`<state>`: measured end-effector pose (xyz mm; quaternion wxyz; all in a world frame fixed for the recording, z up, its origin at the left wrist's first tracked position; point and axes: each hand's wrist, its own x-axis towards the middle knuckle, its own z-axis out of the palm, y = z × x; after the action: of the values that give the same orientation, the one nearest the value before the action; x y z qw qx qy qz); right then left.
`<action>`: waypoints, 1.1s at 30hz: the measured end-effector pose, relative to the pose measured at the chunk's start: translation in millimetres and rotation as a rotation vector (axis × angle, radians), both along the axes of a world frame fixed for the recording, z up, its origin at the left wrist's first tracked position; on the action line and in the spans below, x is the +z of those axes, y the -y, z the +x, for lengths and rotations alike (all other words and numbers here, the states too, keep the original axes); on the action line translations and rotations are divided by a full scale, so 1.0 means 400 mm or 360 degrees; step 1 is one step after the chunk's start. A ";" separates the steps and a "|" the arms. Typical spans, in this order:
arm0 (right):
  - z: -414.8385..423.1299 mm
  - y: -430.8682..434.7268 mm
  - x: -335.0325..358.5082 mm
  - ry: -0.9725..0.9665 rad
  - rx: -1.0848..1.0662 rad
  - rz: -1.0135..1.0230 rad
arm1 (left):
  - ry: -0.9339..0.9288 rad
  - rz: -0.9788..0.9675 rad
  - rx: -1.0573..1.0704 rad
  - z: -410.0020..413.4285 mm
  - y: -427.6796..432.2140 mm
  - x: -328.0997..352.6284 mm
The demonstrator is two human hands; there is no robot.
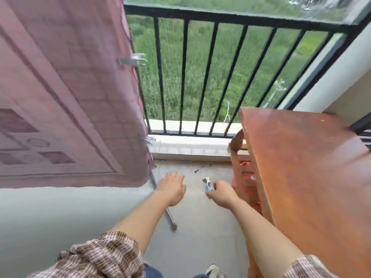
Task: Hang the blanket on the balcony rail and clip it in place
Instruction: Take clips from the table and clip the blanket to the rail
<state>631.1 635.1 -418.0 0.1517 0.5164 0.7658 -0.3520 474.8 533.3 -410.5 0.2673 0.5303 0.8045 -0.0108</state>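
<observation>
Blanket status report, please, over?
Left hand open, empty. Right hand pinches a metal clip. Pink blanket hanging, two clips on its edge. Wooden table close at right.

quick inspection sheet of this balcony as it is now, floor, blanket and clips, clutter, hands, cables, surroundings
surface: grey balcony floor; a dark bit of debris near the kerb
job's things: pink blanket hangs at left by the black railing, its top out of view; upper clip and lower clip on its right edge; third clip in hand
clutter: wooden table at right, reddish slatted thing under it; thin metal pole slanting down from below the blanket
hands: left hand open, holds nothing; right hand pinches the third clip
cables: nothing seen
surroundings: green field beyond the bars
</observation>
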 end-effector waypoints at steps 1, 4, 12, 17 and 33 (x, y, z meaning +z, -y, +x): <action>-0.080 0.024 0.011 -0.0023 0.0069 0.0019 | -0.0022 0.0022 0.0071 -0.068 0.037 0.011; -0.316 0.110 0.049 -0.0103 0.0282 0.0065 | -0.0024 0.0040 0.0314 -0.261 0.165 0.039; -0.885 0.389 0.145 -0.0405 0.0789 0.0076 | -0.0254 0.0080 0.0824 -0.714 0.565 0.129; -1.174 0.558 0.218 -0.0475 0.1172 0.0043 | -0.0355 0.0156 0.1188 -0.910 0.777 0.213; -2.067 1.066 0.343 -0.0665 0.1546 -0.0110 | -0.0634 0.0180 0.1717 -1.630 1.298 0.313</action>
<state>-195.8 208.9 -280.7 0.1584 0.0157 0.9187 -0.3615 -177.2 14.2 -285.1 0.0495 0.0463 0.9952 0.0703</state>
